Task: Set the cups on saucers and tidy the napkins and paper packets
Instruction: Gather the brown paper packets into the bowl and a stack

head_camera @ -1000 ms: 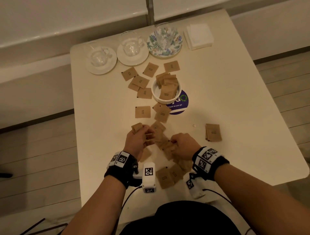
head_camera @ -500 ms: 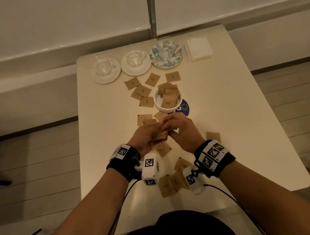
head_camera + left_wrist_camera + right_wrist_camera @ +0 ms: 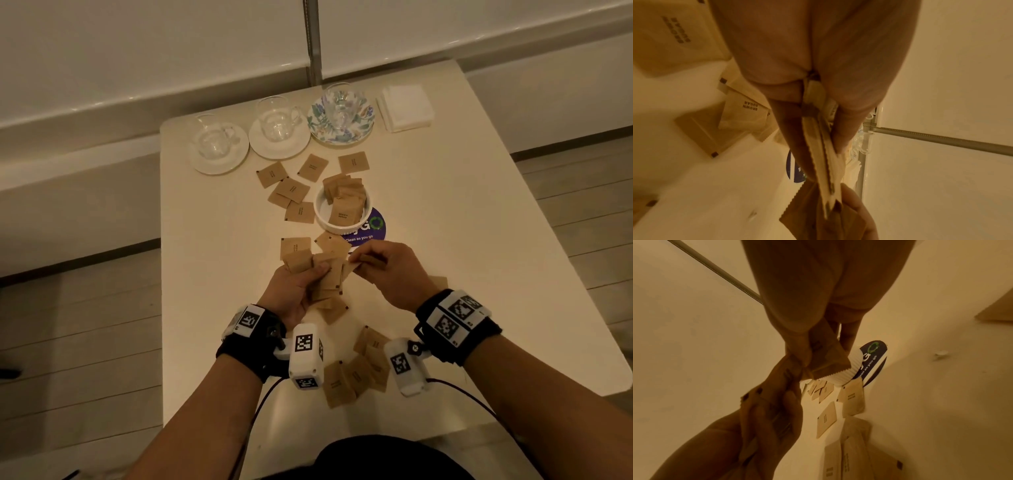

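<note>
My left hand point(image 3: 301, 277) grips a fanned stack of brown sugar packets point(image 3: 329, 274) above the white table point(image 3: 479, 240); the left wrist view shows the stack point(image 3: 824, 154) pinched between thumb and fingers. My right hand point(image 3: 373, 263) pinches one packet point(image 3: 826, 356) and holds it against that stack. More packets lie loose near me point(image 3: 356, 373) and beyond the hands point(image 3: 291, 192). A white ribbed bowl point(image 3: 323, 219) holds several packets. Three glass cups stand on saucers point(image 3: 219, 147) point(image 3: 279, 137) point(image 3: 342, 118) at the far edge. White napkins point(image 3: 406, 108) are stacked at the far right.
A round purple sticker point(image 3: 373, 229) lies on the table beside the bowl. One packet point(image 3: 438, 282) peeks out to the right of my right wrist. A wall with a grey vertical strip point(image 3: 313, 41) runs behind the table. Wooden floor lies on both sides.
Both hands rose off the table and came together just in front of the bowl. The right hand brought its packet up against the stack in the left hand.
</note>
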`<state>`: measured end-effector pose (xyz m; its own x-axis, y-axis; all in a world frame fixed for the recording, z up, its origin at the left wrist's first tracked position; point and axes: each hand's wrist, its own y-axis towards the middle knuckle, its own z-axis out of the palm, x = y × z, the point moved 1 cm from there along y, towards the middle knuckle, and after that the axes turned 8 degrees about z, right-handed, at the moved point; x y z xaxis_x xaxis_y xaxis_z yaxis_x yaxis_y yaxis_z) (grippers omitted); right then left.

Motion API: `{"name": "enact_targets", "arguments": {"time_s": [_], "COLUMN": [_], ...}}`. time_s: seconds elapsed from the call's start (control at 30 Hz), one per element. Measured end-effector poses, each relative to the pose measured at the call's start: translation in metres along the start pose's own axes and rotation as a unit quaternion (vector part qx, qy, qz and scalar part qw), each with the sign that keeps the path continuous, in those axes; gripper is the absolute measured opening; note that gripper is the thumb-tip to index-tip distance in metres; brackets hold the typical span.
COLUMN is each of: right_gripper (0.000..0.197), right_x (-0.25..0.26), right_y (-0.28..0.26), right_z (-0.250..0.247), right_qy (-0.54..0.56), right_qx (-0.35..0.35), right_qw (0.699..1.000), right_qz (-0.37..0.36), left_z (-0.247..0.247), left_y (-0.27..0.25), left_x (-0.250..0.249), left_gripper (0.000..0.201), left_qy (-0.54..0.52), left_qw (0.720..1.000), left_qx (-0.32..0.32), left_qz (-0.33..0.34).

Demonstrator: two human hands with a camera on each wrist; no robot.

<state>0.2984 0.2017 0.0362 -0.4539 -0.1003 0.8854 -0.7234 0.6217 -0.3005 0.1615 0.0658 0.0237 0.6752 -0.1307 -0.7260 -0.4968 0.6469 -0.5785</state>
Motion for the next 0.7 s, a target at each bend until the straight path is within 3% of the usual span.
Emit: {"name": "enact_targets", "arguments": {"time_s": [0.27, 0.43, 0.57, 0.7], "right_gripper": [0.011, 0.009, 0.004, 0.011], "right_x": [0.001, 0.001, 0.010, 0.021], "right_y": [0.004, 0.006, 0.010, 0.018], "right_z": [-0.012, 0.000, 0.004, 0.004], "right_qy": [0.016, 0.049, -0.009, -0.071], "right_qx": [-0.002, 0.037, 0.068, 0.086], "right_qw": [0.999, 0.992, 0.994, 0.991], "right_qz": [0.043, 0.106, 0.089, 0.071], "left_z": [-0.025, -0.024, -0.020, -0.010], "left_y": [0.005, 0.007, 0.006, 0.000], "left_x": [-0.008, -0.008, -0.009, -0.007], "left_gripper": [0.019, 0.014, 0.015, 0.017], "left_qy": [0.022, 0.034, 0.040, 0.056], "left_qw": [0.999, 0.994, 0.995, 0.996], "left_qx": [-0.047, -0.089, -0.060, 0.017], "left_qz": [0.004, 0.054, 0.063, 0.062]}}
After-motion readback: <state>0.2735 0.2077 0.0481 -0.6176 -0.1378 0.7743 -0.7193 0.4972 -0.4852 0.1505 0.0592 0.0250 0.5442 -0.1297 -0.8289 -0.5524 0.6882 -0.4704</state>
